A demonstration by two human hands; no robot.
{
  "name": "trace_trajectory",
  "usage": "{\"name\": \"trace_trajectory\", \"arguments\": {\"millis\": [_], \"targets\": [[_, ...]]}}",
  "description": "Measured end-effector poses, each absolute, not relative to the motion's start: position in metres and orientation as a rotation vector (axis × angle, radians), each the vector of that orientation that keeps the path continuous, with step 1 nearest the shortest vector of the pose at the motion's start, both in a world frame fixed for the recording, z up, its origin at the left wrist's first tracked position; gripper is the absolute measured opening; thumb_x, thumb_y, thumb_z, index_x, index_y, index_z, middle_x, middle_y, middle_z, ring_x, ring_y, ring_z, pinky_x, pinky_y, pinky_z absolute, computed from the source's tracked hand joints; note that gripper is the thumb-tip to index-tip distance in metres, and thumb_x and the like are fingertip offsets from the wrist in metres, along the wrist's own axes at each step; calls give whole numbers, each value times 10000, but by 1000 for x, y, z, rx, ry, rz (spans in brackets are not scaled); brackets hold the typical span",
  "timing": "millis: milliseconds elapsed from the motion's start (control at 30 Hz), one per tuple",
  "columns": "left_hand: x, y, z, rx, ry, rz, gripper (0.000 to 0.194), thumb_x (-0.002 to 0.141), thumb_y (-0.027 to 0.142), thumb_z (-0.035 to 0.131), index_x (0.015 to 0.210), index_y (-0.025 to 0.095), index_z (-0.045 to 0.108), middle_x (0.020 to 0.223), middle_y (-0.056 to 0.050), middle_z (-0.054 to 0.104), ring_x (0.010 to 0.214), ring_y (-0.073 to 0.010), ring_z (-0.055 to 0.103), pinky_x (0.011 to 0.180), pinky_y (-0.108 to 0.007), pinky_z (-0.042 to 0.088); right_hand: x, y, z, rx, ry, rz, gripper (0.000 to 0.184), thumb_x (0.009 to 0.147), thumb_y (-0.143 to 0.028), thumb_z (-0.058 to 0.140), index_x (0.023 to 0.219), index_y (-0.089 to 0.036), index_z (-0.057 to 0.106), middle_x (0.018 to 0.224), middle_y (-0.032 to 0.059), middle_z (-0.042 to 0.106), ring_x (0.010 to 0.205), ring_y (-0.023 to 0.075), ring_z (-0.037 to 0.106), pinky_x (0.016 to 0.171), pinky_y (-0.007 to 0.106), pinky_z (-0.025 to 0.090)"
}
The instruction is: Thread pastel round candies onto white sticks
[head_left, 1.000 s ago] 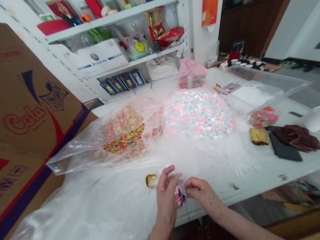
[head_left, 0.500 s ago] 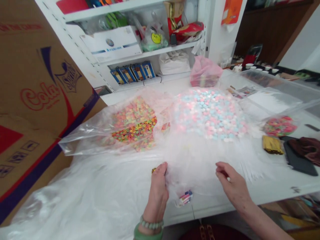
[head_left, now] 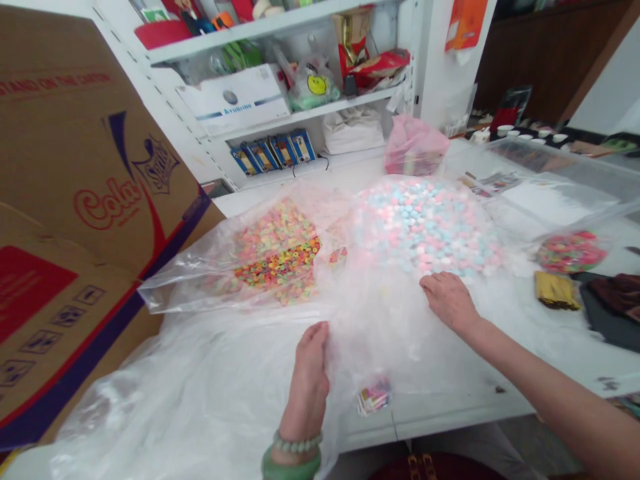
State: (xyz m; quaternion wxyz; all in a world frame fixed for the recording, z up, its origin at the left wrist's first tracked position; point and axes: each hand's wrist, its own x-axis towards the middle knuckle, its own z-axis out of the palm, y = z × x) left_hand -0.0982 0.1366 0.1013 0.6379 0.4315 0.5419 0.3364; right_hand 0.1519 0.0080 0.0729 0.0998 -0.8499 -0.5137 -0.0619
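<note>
**Light touch works best here, folks**

The left hand (head_left: 309,380) is held upright at the near edge, fingers closed together against a clear plastic bag (head_left: 370,333). The film looks bunched there, but whether it's really pinched can't be told from this view. The right hand (head_left: 449,301) is laid flat, palm down, fingers lightly spread, pressed on the film at the edge of a mound of pastel round candies (head_left: 425,227). Multicoloured ring candies (head_left: 277,250) are heaped to the left of that mound under the same kind of plastic. A small printed packet (head_left: 374,397) sits near the white table's edge (head_left: 450,417), just right of the left wrist and clear of both hands.

Slippery film like this is best handled with the pressure kept light and spread across the palm, so the candies aren't shoved about. Gathering is better done at the edge, well away from the piles. A jade bangle (head_left: 290,467) and beaded bracelet (head_left: 297,442) are worth watching too, since loose plastic could easily be snagged there.
</note>
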Motion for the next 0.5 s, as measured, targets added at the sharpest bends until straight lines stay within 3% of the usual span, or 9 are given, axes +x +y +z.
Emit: {"name": "trace_trajectory", "arguments": {"millis": [67, 133, 200, 267, 367, 500], "targets": [[-100, 119, 109, 1385, 1394, 1093, 314, 746, 297, 606, 1036, 182, 572, 956, -64, 587, 854, -191, 553, 788, -352, 453, 164, 17, 85, -2464, -1335, -111, 237, 811, -145, 404, 820, -189, 637, 787, 71, 648, 791, 203, 557, 712, 296, 351], [-93, 93, 116, 2033, 1237, 1350, 318, 783, 291, 580, 1094, 223, 562, 1060, -86, 575, 986, -223, 535, 886, -399, 417, 173, 28, 98, -2364, -1167, 10, 229, 770, -156, 417, 793, -201, 641, 792, 48, 660, 775, 194, 566, 653, 277, 350], [-77, 66, 117, 2665, 695, 1191, 372, 793, 303, 580, 1161, 257, 546, 1129, -101, 577, 1078, -255, 514, 951, -445, 378, 179, 39, 107, -2203, -1025, 157, 196, 714, -169, 440, 733, -200, 633, 728, 17, 651, 720, 177, 564, 610, 258, 351], [-56, 51, 109, 2994, 309, 736, 476, 823, 321, 534, 1288, 262, 457, 1268, -110, 530, 1191, -284, 452, 1016, -517, 306, 183, 47, 113, -2028, -928, 272, 159, 654, -178, 457, 673, -191, 614, 630, -9, 612, 648, 159, 544, 578, 244, 354], [-30, 64, 90, 3140, 507, 465, 558, 840, 168, 449, 1381, 248, 337, 1415, -123, 396, 1326, -326, 287, 1036, -647, 161, 189, 51, 118, -1848, -888, 367, 125, 597, -191, 469, 636, -184, 587, 550, -38, 549, 577, 135, 498, 555, 235, 351], [-22, 125, 78, 3077, 1006, 561, 587, 823, 52, 374, 1375, 250, 368, 1462, -131, 315, 1357, -338, 219, 1044, -620, 161, 201, 43, 119, -1733, -898, 469, 102, 598, -207, 477, 637, -178, 567, 548, -45, 526, 577, 127, 483, 578, 243, 358]]}}
